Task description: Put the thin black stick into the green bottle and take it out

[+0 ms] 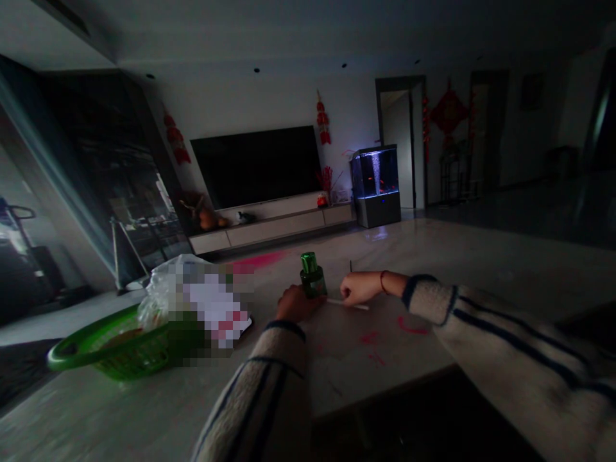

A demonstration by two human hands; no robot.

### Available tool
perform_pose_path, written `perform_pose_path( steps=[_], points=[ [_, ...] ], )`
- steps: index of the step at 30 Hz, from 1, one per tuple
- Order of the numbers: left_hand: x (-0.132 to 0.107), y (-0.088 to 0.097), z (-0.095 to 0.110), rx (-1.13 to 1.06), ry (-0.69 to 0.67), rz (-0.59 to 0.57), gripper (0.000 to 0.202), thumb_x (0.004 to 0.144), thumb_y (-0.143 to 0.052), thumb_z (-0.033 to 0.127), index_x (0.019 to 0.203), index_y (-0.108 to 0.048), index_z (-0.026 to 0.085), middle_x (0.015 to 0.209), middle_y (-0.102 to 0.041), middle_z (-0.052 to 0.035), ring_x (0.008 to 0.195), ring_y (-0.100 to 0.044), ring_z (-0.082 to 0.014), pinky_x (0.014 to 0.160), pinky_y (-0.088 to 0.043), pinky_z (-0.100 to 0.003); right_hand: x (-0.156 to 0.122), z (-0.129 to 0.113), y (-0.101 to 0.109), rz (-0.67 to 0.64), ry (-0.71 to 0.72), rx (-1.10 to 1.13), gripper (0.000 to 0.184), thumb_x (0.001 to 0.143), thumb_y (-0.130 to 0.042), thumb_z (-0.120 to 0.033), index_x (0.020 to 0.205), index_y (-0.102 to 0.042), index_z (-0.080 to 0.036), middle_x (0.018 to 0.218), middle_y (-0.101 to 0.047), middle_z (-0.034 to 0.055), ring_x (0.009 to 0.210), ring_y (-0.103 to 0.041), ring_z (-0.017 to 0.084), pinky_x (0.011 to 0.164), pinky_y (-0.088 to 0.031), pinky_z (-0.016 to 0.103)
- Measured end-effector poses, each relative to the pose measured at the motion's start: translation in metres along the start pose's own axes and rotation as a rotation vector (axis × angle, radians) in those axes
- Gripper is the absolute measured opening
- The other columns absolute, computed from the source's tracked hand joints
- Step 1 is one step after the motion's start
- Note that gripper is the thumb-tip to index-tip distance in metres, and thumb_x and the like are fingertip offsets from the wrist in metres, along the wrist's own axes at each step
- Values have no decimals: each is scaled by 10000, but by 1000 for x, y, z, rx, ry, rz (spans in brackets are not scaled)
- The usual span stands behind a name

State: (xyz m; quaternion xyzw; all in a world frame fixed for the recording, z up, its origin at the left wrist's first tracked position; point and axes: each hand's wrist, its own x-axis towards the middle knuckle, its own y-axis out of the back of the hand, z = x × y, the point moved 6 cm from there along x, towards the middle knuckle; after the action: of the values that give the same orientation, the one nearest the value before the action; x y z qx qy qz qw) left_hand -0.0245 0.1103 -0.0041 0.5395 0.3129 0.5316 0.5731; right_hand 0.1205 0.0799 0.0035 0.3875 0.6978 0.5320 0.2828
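In the head view, a small green glass bottle point(313, 281) with a shiny green cap stands upright on the table. My left hand point(297, 303) is closed just in front of its base, seemingly close enough to touch. A thin white stick point(360, 307) lies between my hands, its left end at my left fingertips. My right hand point(362, 287), a red cord at its wrist, is closed over the stick's middle, with the fingertips partly hidden. Behind the right knuckles a short dark thin rod point(351, 265) points up; whether I hold it is unclear.
A green plastic basket point(129, 364) holding a clear plastic bag point(161, 285) stands on the left of the pale table point(385, 372). Beside it is a blurred-out white and red item point(219, 311). Pink marks stain the tabletop. Farther off are a television point(257, 165) and a lit fish tank point(378, 173).
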Motion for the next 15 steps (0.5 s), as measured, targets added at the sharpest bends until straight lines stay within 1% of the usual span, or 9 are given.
perform_pose_path(
  steps=[2, 4, 6, 8, 9, 11, 13, 15],
  points=[
    [-4, 7, -3, 76, 73, 51, 611, 625, -516, 618, 1012, -598, 152, 1038, -614, -167, 955, -575, -298, 746, -436, -328, 3, 21, 6, 30, -102, 54, 131, 625, -584, -243, 594, -658, -140, 588, -628, 16, 538, -518, 98, 501, -345, 191],
    [-6, 9, -5, 96, 119, 53, 638, 643, -495, 614, 1037, -569, 117, 1052, -600, -193, 965, -566, -312, 753, -433, -343, 4, 46, 11, 74, -247, 101, 181, 637, -568, -260, 526, -642, -138, 520, -607, 21, 482, -506, 99, 478, -341, 202],
    [-5, 7, -5, 70, 129, 27, 629, 667, -487, 589, 1057, -540, 100, 1055, -600, -195, 957, -571, -303, 745, -435, -333, 3, 68, 16, 135, -390, 126, 256, 660, -546, -291, 472, -622, -136, 462, -584, 35, 437, -502, 107, 465, -351, 218],
    [-2, 4, -5, 38, 114, 13, 600, 683, -493, 557, 1073, -518, 102, 1064, -601, -185, 955, -577, -287, 738, -435, -314, 1, 83, 17, 199, -488, 129, 295, 676, -533, -306, 451, -612, -133, 461, -592, 56, 439, -524, 119, 467, -369, 224],
    [-1, 2, -5, 26, 105, 15, 586, 691, -492, 547, 1075, -512, 106, 1067, -602, -182, 955, -579, -280, 733, -434, -307, 2, 87, 16, 217, -517, 127, 304, 683, -527, -312, 456, -616, -130, 481, -606, 69, 449, -540, 127, 467, -377, 226],
    [2, 0, -3, 5, 85, 21, 566, 702, -481, 548, 1064, -510, 115, 1062, -606, -180, 950, -585, -271, 717, -432, -296, 5, 89, 12, 238, -527, 104, 293, 689, -527, -320, 501, -638, -125, 541, -638, 93, 486, -573, 146, 470, -390, 229],
    [5, -1, -2, -12, 75, 34, 559, 711, -468, 552, 1059, -507, 116, 1050, -610, -185, 943, -589, -270, 699, -431, -292, 11, 84, 9, 269, -496, 62, 218, 663, -566, -304, 603, -673, -124, 644, -671, 116, 578, -613, 176, 495, -407, 231],
    [8, -3, -1, -24, 72, 43, 546, 720, -471, 531, 1071, -499, 113, 1045, -611, -188, 941, -591, -270, 693, -430, -293, 18, 76, 8, 310, -461, 25, 173, 620, -612, -244, 722, -690, -129, 774, -686, 135, 712, -634, 209, 550, -424, 233]
  ],
)
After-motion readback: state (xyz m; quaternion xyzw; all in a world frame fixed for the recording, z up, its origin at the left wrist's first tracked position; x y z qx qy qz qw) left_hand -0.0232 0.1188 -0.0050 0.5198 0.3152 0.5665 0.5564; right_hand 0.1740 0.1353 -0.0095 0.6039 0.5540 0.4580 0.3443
